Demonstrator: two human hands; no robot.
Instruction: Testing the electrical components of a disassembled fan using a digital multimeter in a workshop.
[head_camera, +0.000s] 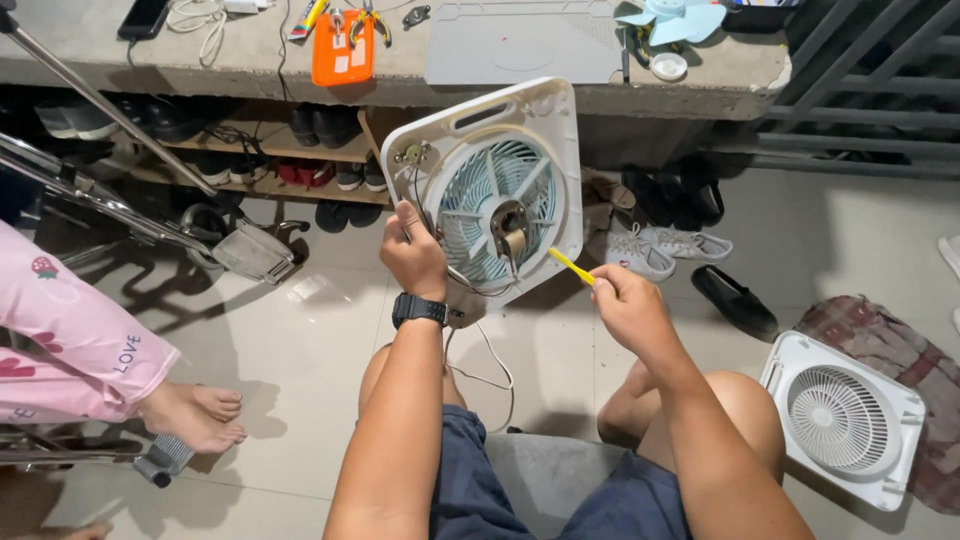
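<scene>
My left hand (412, 255), with a black watch on the wrist, grips the left edge of a white square box-fan housing (545, 115) and holds it upright in front of my knees. Inside it I see a pale blue grille and the bare motor (508, 232) with loose wires hanging down. My right hand (625, 305) pinches a thin yellow tool (570, 265) whose tip points toward the motor, a little short of it.
A white fan front grille (845, 418) lies on the tiled floor at the right beside a cloth. A concrete bench (200, 65) ahead carries an orange tool pouch, a grey panel, pale blue fan blades. Shoes lie around; another person's feet (195, 415) rest at left.
</scene>
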